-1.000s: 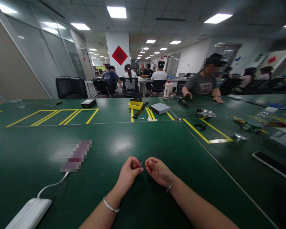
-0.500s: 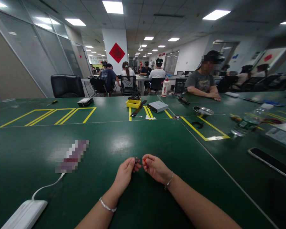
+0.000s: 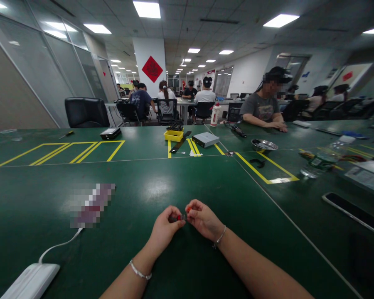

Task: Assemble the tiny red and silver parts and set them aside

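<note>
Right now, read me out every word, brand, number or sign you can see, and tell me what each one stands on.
No text can be read for certain.
Red diamond on the pillar: dark marking, too blurred.
Green label on the water bottle: too small.
Grey shirt: print, too blurred.
Item with the white cable: pixelated.
Small red piece in the left hand: no lettering can be made out.

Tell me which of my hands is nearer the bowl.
Right. Your right hand is nearer you and left of the bowl; your left hand is farther left.
</note>
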A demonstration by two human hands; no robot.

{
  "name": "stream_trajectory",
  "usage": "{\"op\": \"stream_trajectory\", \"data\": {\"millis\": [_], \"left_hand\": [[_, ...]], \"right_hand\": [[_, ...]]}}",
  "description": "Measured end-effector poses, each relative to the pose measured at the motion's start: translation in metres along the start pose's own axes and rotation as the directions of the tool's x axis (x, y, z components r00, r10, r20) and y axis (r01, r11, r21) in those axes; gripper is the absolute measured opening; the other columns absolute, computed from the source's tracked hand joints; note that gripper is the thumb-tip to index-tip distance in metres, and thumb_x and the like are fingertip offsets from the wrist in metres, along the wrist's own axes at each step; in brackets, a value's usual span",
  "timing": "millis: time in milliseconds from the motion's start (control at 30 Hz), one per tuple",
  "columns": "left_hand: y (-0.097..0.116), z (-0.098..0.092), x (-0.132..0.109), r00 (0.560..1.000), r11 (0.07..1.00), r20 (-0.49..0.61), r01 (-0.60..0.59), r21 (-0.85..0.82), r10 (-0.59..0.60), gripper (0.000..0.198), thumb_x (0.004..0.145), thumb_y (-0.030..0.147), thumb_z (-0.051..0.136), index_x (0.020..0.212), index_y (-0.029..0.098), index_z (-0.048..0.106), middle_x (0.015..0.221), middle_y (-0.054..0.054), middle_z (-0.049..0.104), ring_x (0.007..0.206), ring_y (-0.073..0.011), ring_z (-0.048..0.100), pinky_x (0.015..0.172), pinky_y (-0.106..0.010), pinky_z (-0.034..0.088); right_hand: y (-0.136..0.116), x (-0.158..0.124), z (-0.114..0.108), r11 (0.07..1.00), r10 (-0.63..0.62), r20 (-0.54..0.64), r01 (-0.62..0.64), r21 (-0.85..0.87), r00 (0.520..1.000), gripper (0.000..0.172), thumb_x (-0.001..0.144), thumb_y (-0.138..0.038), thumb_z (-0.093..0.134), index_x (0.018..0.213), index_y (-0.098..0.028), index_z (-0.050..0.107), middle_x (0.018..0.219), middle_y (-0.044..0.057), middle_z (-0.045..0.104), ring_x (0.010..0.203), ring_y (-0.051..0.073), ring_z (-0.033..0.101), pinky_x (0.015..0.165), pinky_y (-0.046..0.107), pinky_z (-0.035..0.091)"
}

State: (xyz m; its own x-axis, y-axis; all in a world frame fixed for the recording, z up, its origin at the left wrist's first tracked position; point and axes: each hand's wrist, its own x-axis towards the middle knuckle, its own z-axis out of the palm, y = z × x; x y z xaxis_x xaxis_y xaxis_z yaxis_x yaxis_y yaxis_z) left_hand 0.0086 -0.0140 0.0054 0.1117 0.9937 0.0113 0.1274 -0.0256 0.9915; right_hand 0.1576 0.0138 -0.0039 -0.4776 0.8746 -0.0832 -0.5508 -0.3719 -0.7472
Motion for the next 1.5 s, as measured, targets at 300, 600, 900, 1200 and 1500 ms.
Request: {"op": "stream_trajectory", "data": {"millis": [300,600,900,1200,1500], "left_hand": [[0.002,0.000,0.000,1.000,0.999,0.024,0.001,0.053,-0.002,0.015,0.070,0.030,0.048,0.073,0.016,0.052,0.063,0.002,0.053,0.061,-0.0109,0.048,0.059,-0.021,0.036],[0.002,0.000,0.002,0.994,0.998,0.097,0.051,-0.036,-0.047,0.022,0.072,0.032,0.044,0.082,0.014,0.053,0.075,-0.003,0.060,0.065,-0.0136,0.053,0.058,-0.023,0.038],[-0.010,0.001,0.010,1.000,1.000,-0.008,0.005,-0.030,-0.005,0.014,0.059,0.022,0.059,0.068,0.016,0.050,0.056,0.005,0.050,0.052,-0.0072,0.044,0.051,-0.018,0.034],[-0.007,-0.003,0.010,0.995,0.991,-0.102,0.003,-0.130,-0.017,0.031,0.073,0.042,0.038,0.077,0.014,0.052,0.064,-0.002,0.057,0.057,-0.0112,0.051,0.049,-0.020,0.037],[-0.001,-0.005,0.012,0.996,0.988,-0.053,0.063,-0.141,-0.071,0.021,0.064,0.032,0.053,0.077,0.015,0.052,0.074,-0.003,0.061,0.065,-0.0127,0.054,0.056,-0.020,0.038]], "right_hand": [[-0.003,0.001,0.001,0.995,0.101,-0.032,-0.101,0.010,0.994,0.016,0.071,-0.029,0.051,0.070,-0.013,0.052,0.058,-0.002,0.050,0.050,0.004,0.045,0.051,0.018,0.033],[0.001,0.002,-0.005,0.994,0.106,-0.021,-0.106,0.003,0.994,0.017,0.072,-0.029,0.049,0.076,-0.014,0.053,0.052,-0.002,0.049,0.048,0.004,0.044,0.049,0.016,0.031],[0.000,0.004,-0.002,0.998,0.056,0.039,-0.055,-0.026,0.998,0.012,0.068,-0.020,0.054,0.076,-0.011,0.055,0.062,0.000,0.052,0.055,0.006,0.047,0.056,0.021,0.034],[0.003,0.004,-0.006,0.998,0.046,0.018,-0.045,-0.053,0.999,0.016,0.071,-0.029,0.051,0.073,-0.014,0.052,0.054,-0.003,0.049,0.046,0.005,0.044,0.049,0.020,0.031],[0.001,0.001,-0.003,0.996,0.028,0.039,-0.024,-0.087,0.999,0.014,0.065,-0.021,0.058,0.075,-0.014,0.053,0.057,-0.002,0.052,0.049,0.005,0.047,0.051,0.021,0.034]]}}
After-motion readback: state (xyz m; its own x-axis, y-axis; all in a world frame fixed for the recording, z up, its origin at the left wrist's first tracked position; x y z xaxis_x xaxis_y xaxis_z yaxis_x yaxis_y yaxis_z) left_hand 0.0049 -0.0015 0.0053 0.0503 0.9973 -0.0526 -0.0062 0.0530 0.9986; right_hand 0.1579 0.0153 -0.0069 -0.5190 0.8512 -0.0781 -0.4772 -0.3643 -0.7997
